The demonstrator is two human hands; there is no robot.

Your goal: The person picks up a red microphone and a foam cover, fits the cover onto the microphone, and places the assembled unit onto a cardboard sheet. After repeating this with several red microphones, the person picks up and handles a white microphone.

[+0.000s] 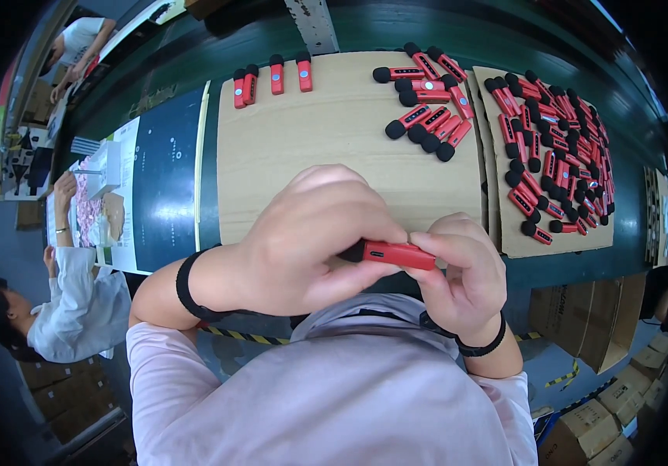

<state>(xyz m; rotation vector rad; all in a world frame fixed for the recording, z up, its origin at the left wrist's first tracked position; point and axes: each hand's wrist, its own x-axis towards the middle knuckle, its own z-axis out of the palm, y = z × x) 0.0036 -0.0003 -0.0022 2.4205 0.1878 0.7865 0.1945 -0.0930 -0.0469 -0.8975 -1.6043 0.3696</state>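
Observation:
Both my hands hold one small red wireless microphone point(405, 255) above the near edge of the cardboard. My left hand point(314, 237) is closed round its end with the black foam cap, which is mostly hidden by the fingers. The fingers of my right hand point(464, 272) pinch the opposite end. A small slot shows on the side facing up. Beyond my hands, on the cardboard sheet point(272, 171), stand a few similar microphones point(276, 75) at the far left. A loose group of several more point(429, 118) lies at its far right.
To the right, a second cardboard sheet point(516, 245) bears a dense heap of red microphones point(555, 159). A dark blue printed sheet point(165, 171) lies to the left. Beyond it, a co-worker in white point(78, 311) reaches over a white box point(102, 172). Cartons point(590, 318) stand at the lower right.

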